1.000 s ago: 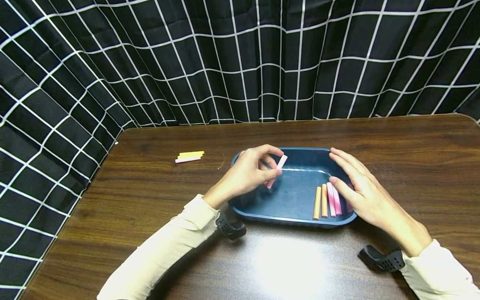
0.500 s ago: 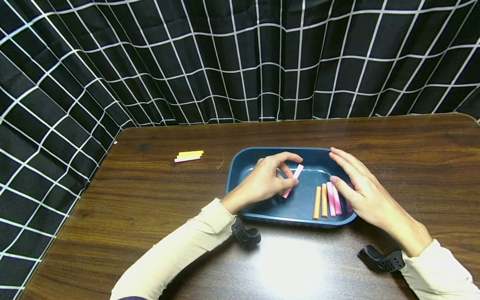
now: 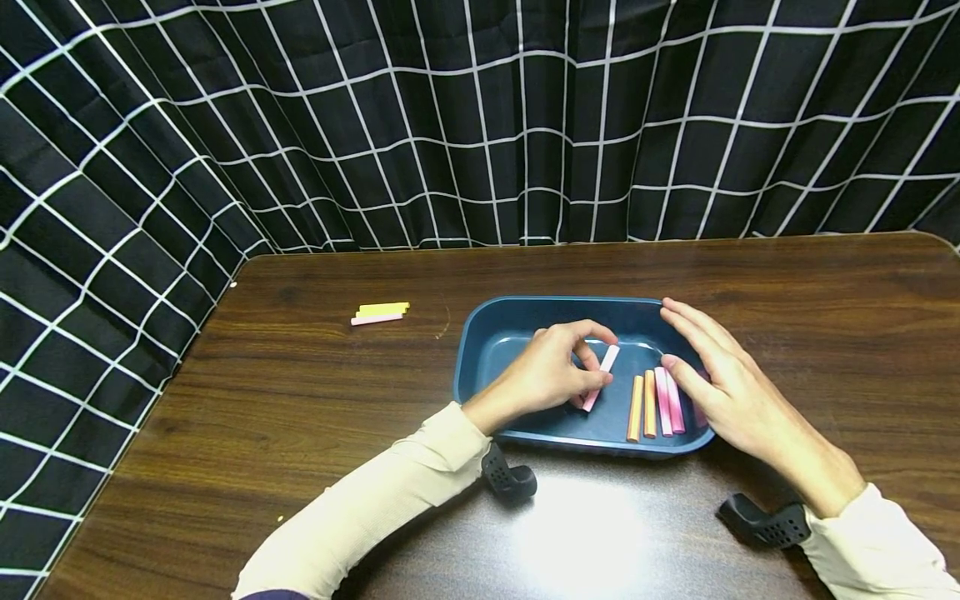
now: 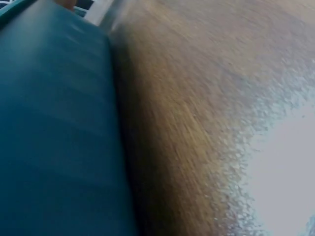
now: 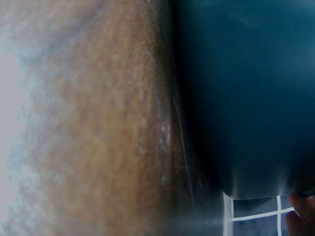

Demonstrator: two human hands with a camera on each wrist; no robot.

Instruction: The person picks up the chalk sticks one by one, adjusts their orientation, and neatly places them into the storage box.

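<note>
Pink stick (image 3: 610, 359): chalk by the look of it, pale at the upper end and pinker below, slanting inside the blue tub (image 3: 510, 313), left of the laid row; I cannot tell whether its lower end touches the floor.
Left hand (image 3: 553, 367): pinching that stick, thumb on the near side; how the fingers behind it sit is partly hidden.
Right hand (image 3: 722, 390): fingers extended along the tub's right end, the thumb reaching inward by the row; it grasps no stick that I can see.
Weight and stiffness: probably very light and rigid, with no bend to give warning before it snaps.
Surface: likely dry and powdery, so it may slide a little and leave dust on the skin.
Best hold: around the middle, lightly, between thumb and fingertips; pressing hard near one end seems riskier.
Row in the tub: two orange sticks (image 3: 636, 408), then two pink-and-white sticks (image 3: 663, 402), side by side and roughly parallel.
Left side of the table (image 3: 270, 392): yellow sticks (image 3: 382, 309) with a pale pink one (image 3: 377, 319) beside them, well apart from the tub.
</note>
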